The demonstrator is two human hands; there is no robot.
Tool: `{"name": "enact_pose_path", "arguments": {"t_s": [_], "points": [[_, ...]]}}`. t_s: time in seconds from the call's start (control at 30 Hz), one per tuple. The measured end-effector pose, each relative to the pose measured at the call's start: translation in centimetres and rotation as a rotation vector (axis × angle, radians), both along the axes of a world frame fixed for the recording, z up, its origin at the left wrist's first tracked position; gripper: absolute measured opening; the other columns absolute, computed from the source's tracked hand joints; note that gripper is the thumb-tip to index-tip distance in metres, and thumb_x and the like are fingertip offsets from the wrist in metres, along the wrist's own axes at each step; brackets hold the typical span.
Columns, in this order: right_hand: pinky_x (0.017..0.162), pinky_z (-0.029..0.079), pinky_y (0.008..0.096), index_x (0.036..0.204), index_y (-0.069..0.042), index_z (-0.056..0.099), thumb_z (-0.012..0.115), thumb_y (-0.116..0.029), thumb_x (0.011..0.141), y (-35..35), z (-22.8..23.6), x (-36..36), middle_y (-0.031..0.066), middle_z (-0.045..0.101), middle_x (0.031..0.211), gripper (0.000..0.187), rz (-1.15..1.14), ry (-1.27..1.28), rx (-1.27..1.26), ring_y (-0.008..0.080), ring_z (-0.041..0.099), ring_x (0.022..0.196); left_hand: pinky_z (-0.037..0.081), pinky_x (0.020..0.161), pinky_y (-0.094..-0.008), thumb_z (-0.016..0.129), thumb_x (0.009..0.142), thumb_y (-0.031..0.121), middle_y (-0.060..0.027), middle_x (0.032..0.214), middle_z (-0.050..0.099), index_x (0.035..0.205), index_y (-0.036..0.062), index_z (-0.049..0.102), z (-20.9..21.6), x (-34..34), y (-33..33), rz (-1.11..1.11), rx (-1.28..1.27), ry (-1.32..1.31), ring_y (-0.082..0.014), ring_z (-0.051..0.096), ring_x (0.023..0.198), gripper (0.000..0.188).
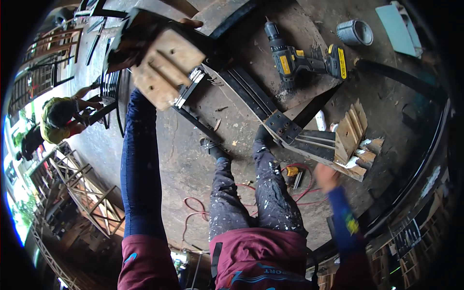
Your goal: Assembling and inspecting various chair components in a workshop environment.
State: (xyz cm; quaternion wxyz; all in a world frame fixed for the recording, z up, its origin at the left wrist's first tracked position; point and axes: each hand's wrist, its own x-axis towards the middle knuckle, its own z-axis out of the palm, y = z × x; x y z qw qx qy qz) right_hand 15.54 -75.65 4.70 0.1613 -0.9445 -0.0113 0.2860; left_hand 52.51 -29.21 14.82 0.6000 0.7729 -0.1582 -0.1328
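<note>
My left arm reaches up to a dark wooden frame piece (246, 94) with a pale wood block (166, 63) at its upper end. My left hand (192, 22) is mostly hidden behind that end; a few closed fingers show over its top edge. The long piece slants down to the right past a black bolted plate (283, 126). At its lower end sits another pale grooved block (350, 133), with splintered, white-smeared wood beside it. My right hand (327, 177), smeared by motion, is just below this lower end; whether it touches the wood I cannot tell.
A yellow-and-black cordless drill (297, 60) lies beyond the frame, near a metal can (355, 33). A red hose (193, 208) loops around my legs, with a yellow tool (293, 172) beside it. At left, another person (60, 116) works near dark frames.
</note>
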Motion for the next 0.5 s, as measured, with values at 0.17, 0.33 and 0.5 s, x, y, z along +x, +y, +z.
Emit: {"name": "enact_pose_path", "arguments": {"t_s": [0.17,0.33,0.5], "points": [[0.112,0.037,0.054,0.129,0.002,0.059,0.073,-0.013,0.08,23.2,7.8,12.0,0.0208,0.051,0.141,0.054,0.121,-0.515,0.354,0.0432,0.045,0.131,0.05,0.086,-0.0386,0.062,0.084,0.007,-0.0142,0.111,0.064,0.118,-0.0029,0.061,1.0,-1.0,0.1,0.098,-0.217,-0.065,-0.0243,0.064,0.102,0.036],[0.099,0.046,0.0504,0.147,-0.001,0.035,0.083,-0.03,0.071,22.4,-0.5,21.4,0.0249,0.056,0.122,0.094,0.029,-0.284,-0.098,0.0413,0.058,0.112,0.052,0.068,-0.0319,0.061,0.082,0.004,-0.0122,0.089,0.066,0.11,-0.0027,0.062,-0.2,-0.5,-2.2,0.127,-0.555,-0.136,-0.0204,0.066,0.086,0.029],[0.097,0.048,0.0487,0.14,-0.002,0.042,0.071,-0.014,0.074,23.5,4.5,20.1,0.0295,0.057,0.124,0.074,0.015,-0.099,-0.044,0.0475,0.057,0.114,0.038,0.05,-0.0404,0.047,0.085,0.012,-0.0084,0.057,0.043,0.061,0.0042,0.044,1.4,8.8,-0.3,-0.472,-0.156,0.294,-0.0233,0.049,0.055,0.025]]}}
